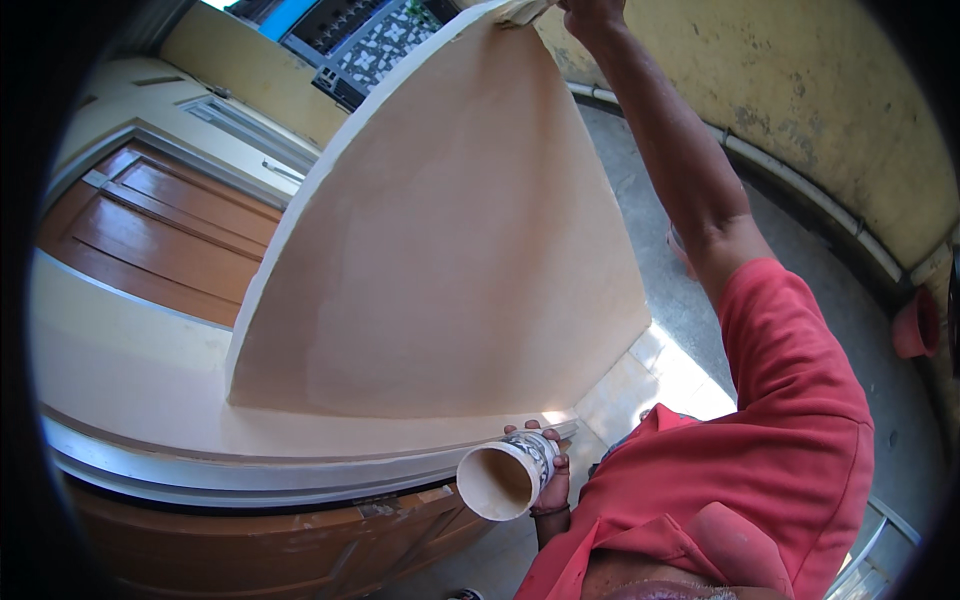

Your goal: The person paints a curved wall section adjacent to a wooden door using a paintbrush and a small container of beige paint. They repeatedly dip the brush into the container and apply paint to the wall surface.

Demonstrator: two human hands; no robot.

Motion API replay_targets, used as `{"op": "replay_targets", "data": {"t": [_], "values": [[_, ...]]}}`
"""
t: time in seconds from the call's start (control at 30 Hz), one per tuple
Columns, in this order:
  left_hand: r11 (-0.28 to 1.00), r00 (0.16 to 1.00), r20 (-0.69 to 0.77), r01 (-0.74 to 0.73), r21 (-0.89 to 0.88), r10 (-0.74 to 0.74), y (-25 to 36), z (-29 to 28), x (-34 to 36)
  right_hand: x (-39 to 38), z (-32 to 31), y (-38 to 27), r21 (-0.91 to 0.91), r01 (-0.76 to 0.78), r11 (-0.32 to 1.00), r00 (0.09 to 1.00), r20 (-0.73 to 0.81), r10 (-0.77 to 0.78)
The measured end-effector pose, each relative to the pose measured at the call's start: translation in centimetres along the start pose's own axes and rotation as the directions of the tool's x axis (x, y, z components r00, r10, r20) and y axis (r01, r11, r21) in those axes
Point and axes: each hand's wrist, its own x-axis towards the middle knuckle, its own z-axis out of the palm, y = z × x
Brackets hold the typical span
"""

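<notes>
At the top of the view, my right hand (pixel 585 15) grips what looks like a paintbrush (pixel 522 14), its pale head against the upper edge of a tall, pale peach wall panel (pixel 430 240) with curved-looking sides. Part of that hand is cut off by the frame. Low in the middle, my left hand (pixel 550 490) is wrapped round a white cylindrical container (pixel 498 480) with a dark patterned band and beige streaks inside. That container is held beside the pale ledge (pixel 330 435) at the panel's foot.
Brown wooden doors (pixel 170 230) show at left and below the ledge. A yellow wall (pixel 770 80) with a white pipe (pixel 810 200) curves along the right above a grey floor (pixel 840 380), where a pink bucket (pixel 912 325) stands. A railing (pixel 880 545) is at lower right.
</notes>
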Motion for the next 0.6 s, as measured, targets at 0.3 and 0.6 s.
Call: {"op": "replay_targets", "data": {"t": [0.3,0.6], "values": [[0.999,0.999,0.028,-0.026,-0.031,0.027,0.0,-0.1,-0.7,3.0,-1.0,1.0,0.108,-0.204,0.973,0.952,-0.21,0.223],[0.997,0.998,0.024,-0.051,-0.053,0.052,0.5,0.1,-1.8,3.0,-3.4,-6.4,0.065,-0.398,0.915,0.917,0.029,0.397]]}}
